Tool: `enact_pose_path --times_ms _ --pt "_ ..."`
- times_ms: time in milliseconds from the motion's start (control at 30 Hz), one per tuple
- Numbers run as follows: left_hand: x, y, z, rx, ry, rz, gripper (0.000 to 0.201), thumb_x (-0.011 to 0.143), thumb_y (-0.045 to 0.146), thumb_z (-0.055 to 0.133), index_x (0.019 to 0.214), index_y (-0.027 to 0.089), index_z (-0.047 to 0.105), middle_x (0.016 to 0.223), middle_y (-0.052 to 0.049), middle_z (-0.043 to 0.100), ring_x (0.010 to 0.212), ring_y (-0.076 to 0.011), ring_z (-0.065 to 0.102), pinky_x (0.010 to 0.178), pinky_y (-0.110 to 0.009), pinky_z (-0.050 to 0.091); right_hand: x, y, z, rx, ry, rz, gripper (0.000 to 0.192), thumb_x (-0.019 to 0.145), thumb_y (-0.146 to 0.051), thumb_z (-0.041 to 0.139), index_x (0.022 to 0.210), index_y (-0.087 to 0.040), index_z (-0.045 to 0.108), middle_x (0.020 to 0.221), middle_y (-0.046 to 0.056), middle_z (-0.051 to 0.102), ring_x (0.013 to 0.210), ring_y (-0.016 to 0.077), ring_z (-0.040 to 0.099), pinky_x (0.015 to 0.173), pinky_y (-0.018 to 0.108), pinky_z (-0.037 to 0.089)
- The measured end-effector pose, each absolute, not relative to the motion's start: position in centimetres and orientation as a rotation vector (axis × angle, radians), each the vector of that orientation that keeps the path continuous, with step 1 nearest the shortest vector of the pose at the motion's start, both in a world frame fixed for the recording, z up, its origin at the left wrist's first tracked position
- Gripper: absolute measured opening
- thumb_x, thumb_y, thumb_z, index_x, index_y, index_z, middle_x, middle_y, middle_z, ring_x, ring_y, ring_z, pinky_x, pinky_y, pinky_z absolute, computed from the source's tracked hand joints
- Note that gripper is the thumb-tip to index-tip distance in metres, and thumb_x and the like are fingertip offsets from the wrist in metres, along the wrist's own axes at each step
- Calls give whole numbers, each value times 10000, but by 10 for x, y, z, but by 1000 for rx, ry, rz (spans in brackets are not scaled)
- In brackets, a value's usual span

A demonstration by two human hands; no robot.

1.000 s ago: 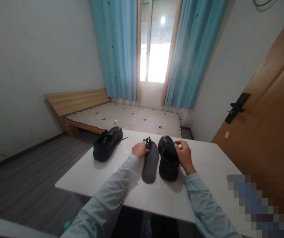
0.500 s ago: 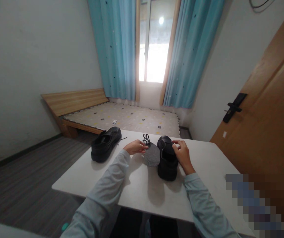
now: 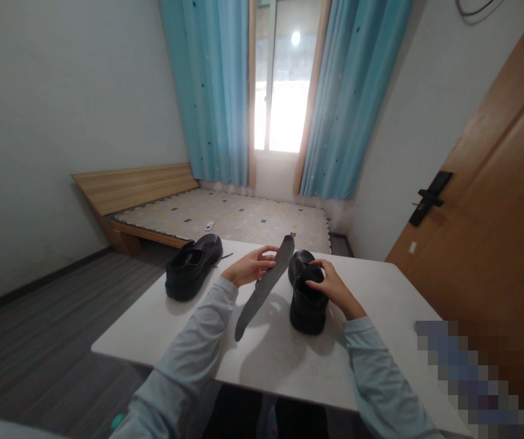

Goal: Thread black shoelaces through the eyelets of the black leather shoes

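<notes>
My left hand (image 3: 253, 266) pinches a long grey insole (image 3: 265, 286) by its side, holding it tilted above the table. A bit of something dark, perhaps a shoelace, shows just behind the insole. On the right a black shoe (image 3: 308, 314) stands upright on its sole, heel toward me. My right hand (image 3: 332, 285) grips that shoe at its opening, with the thumb over the opening and the fingers by the tongue. The matching black shoe (image 3: 191, 271) rests at the table's left, apart from both hands, a lace trailing from it.
The white table (image 3: 284, 372) carries both shoes. Behind it is a bed (image 3: 229, 210) with a small white remote-like object (image 3: 209, 225) on top. A wooden door (image 3: 485, 201) is at the right, and blue curtains (image 3: 216, 91) hang beside the window.
The insole in my left hand has turned from hanging foreshortened beside the right shoe to a long diagonal, nearly edge-on. My right thumb has moved over the shoe's opening.
</notes>
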State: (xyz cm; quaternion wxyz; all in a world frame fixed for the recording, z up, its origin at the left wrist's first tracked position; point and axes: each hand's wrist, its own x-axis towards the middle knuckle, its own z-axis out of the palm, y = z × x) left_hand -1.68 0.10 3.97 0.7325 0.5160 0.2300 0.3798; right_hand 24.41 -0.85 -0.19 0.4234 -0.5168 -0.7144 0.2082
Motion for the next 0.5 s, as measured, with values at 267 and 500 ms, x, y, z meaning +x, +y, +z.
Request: enact_pose_path --times_ms 267,500 --pt "-1 -10 37 1195 472 767 962 661 73 700 1405 386 176 1034 -50 601 732 -103 620 598 -189 480 243 -2 -4 -1324 -1876 542 501 507 -174 682 973 -200 499 1001 43 515 995 247 511 901 410 414" --pt "18 -10 24 1320 599 775 784 657 151 683 1328 326 316 1011 -51 598 697 -117 621 586 -235 527 232 -9 0 -1320 -1861 421 335 605 -246 635 917 -194 525 971 73 573 949 250 543 859 409 433"
